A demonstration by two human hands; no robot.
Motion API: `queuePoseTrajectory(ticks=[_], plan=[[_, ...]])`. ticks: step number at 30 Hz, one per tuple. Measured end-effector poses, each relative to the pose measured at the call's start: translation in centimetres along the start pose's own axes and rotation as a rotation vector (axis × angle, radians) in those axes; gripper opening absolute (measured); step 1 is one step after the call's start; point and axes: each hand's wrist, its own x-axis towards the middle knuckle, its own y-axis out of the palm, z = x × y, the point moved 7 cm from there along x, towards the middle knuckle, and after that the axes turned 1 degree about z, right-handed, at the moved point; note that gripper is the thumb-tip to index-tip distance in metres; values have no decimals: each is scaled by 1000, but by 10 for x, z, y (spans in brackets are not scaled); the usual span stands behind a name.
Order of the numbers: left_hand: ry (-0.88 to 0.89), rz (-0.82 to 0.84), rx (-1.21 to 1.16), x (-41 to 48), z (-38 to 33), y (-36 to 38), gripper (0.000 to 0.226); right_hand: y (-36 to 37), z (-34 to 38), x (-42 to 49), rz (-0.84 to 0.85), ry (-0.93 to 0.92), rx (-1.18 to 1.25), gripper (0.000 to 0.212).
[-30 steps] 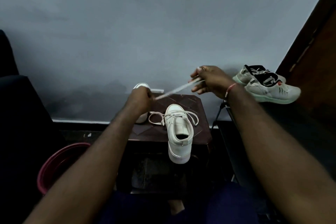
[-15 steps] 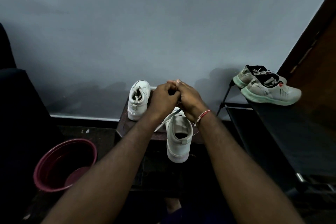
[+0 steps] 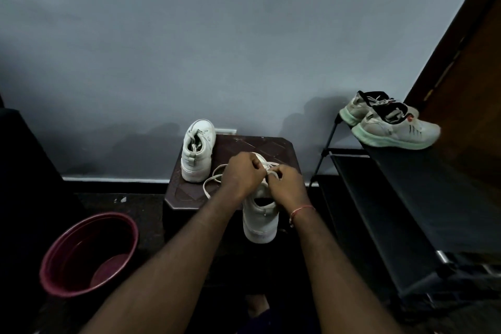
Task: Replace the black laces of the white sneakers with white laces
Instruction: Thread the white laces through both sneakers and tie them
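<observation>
Dim grey wall [image 3: 217,49] fills twelve o'clock. A black rack [image 3: 420,190] stands at three, a maroon basin [image 3: 78,249] at eight.

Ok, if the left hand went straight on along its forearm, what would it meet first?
The left hand, pinching the white lace, would most likely meet the laced front of the near sneaker just beyond its knuckles, then the stool top. Depth is unclear.

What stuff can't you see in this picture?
Head view:
- Eyelets of the near sneaker: covered by the left hand and right hand.
- Ends of the white lace: hidden inside both grips.
- Lacing of the far sneaker: too dark and small.
- Contents of the red basin: too dark.
</observation>
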Motion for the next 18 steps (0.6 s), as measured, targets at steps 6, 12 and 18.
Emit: queuePoseTrajectory(ticks=[6, 12, 18], plan=[[3, -17, 142, -10, 5, 19, 4, -3, -31, -6, -152, 197, 412, 25], [-15, -76, 122, -13, 8, 17, 9, 8, -43, -8, -181, 245, 642, 16], [-34, -52, 124, -13, 4, 19, 6, 11, -42, -5, -128, 217, 645, 16]])
